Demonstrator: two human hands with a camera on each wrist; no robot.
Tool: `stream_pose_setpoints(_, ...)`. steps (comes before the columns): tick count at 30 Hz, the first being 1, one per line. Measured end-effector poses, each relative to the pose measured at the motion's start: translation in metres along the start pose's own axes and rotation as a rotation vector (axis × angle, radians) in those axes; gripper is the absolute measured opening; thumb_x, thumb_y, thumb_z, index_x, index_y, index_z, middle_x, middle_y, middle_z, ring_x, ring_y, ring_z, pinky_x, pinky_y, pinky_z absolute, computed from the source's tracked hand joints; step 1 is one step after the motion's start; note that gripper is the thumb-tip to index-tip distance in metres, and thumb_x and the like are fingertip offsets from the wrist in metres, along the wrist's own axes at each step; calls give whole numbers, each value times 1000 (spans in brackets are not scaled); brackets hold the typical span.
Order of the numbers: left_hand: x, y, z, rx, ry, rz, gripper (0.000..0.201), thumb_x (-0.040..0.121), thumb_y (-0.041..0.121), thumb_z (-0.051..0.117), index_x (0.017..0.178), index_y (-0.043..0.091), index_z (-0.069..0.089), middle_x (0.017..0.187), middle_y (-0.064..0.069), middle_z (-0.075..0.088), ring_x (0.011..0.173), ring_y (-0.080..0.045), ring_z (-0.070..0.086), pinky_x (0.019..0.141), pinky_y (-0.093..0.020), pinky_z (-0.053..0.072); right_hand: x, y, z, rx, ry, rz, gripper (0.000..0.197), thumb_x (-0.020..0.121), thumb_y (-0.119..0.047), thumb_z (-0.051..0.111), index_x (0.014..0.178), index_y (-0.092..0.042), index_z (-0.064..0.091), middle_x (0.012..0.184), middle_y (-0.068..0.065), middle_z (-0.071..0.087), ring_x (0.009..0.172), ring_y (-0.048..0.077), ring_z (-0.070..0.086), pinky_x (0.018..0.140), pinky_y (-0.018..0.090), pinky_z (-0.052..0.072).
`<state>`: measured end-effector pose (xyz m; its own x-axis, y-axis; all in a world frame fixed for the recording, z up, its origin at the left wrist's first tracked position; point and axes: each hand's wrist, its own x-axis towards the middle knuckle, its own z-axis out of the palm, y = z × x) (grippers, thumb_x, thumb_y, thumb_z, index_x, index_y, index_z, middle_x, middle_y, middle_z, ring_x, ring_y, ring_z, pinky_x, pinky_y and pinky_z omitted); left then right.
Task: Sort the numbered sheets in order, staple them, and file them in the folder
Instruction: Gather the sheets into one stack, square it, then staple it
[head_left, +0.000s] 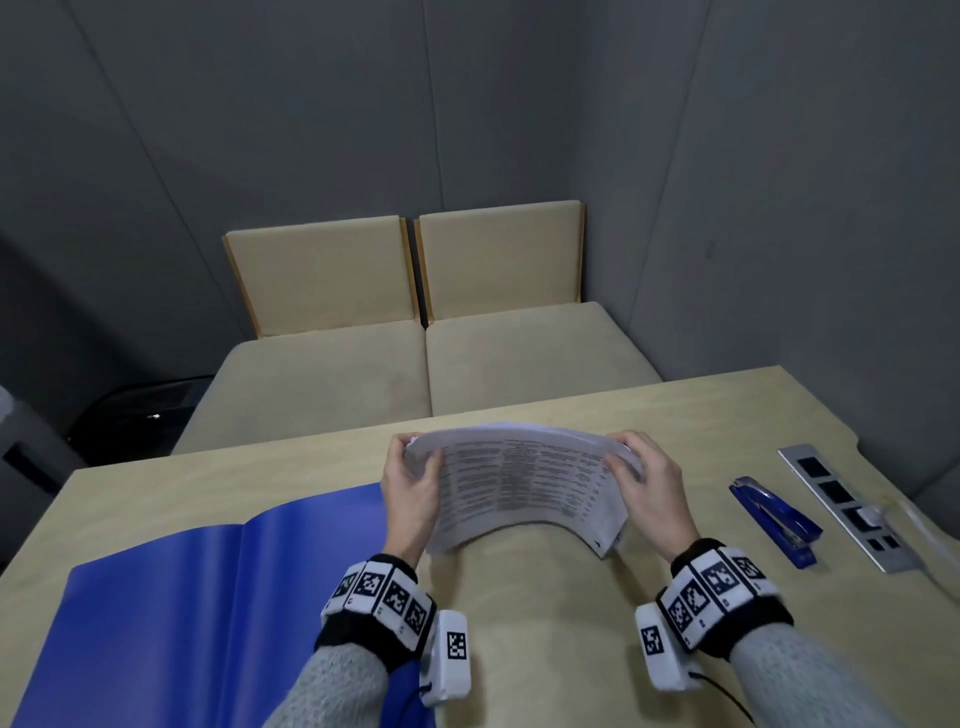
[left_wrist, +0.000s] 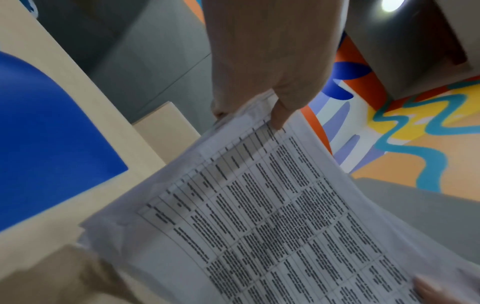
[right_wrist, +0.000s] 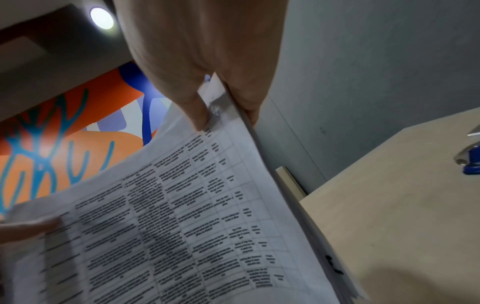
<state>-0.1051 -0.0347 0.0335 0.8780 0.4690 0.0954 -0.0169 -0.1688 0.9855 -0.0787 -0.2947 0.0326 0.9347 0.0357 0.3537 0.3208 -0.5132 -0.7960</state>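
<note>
Beige bench (head_left: 675, 415): printed sheet stack (head_left: 524, 483) held bowed above it, left hand (head_left: 410, 493) grip and right hand (head_left: 654, 493) grip clamped on opposite edges. Open blue folder (head_left: 208, 597) laid left, blue stapler (head_left: 776, 519) right.

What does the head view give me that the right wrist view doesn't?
Head only: the open blue folder on the table left of the hands, the metal socket strip past the stapler, the sofa, and the left hand gripping the stack's left end. Right wrist only: the thumb pinching the top sheet, a ceiling light, a colourful mural. Both: the bowed sheets, the right hand, the blue stapler.
</note>
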Motion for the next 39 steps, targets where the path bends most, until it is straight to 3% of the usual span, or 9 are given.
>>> stream_pose_setpoints(3,-6,4,-5,22,44,71,13,90,15,62,96,20,51,96,6,62,90,-9,59,82,-36,50,-1,-3,-5,12,7,-11,22,91,-5,56,106,-21,57,104,-5,60,96,9,57,81,24,47)
stream_pose_setpoints(6,-13,-5,-12,36,-28,23,31,88,18,66,110,26,47,112,15,56,100,5,53,90,-33,48,-6,-1,-1,-59,-63,44,59,90,-4,56,138,-31,37,120,-4,41,100,11,53,84,26,46)
stream_pose_setpoints(9,-13,-8,-11,-23,-31,-85,50,84,31,71,124,30,40,128,6,47,118,-10,47,101,-35,42,-10,-1,5,-200,-104,-36,72,91,-4,53,145,-40,21,120,-7,30,78,18,56,68,30,53)
stream_pose_setpoints(16,5,6,8,-51,181,-282,48,83,60,60,107,20,49,107,-1,56,99,-21,52,83,-34,40,-13,0,11,-421,-60,-183,50,91,-9,56,137,-27,48,134,4,33,79,12,49,71,26,53)
stream_pose_setpoints(22,25,-11,7,-1,215,-263,28,84,46,60,87,19,52,93,-3,63,89,-26,57,81,-39,46,-18,8,8,-387,7,-210,36,93,-7,53,129,-11,54,135,5,45,121,19,49,101,35,45)
stream_pose_setpoints(25,26,-16,7,-19,185,-231,22,88,42,55,86,20,50,91,-1,60,88,-25,56,75,-37,44,-20,6,10,-415,0,-220,50,92,-6,55,140,-17,45,122,5,46,106,17,51,88,29,49)
stream_pose_setpoints(28,23,-13,6,-50,158,-192,31,87,51,58,85,21,51,91,-1,61,84,-20,56,75,-37,45,-18,4,12,-417,29,-234,43,88,-3,61,129,-15,57,105,4,40,84,15,49,70,33,55)
stream_pose_setpoints(33,28,-16,6,-9,190,-185,22,83,46,65,78,27,54,92,4,63,97,-24,60,90,-45,49,-18,5,16,-452,72,-276,46,85,-3,64,130,-13,58,123,9,48,92,19,59,75,32,56)
stream_pose_setpoints(39,28,-14,6,-19,153,-166,19,86,44,61,76,29,54,93,5,62,100,-27,59,91,-48,49,-19,7,12,-407,159,-323,37,79,2,70,114,-9,68,108,8,62,93,22,63,78,35,56)
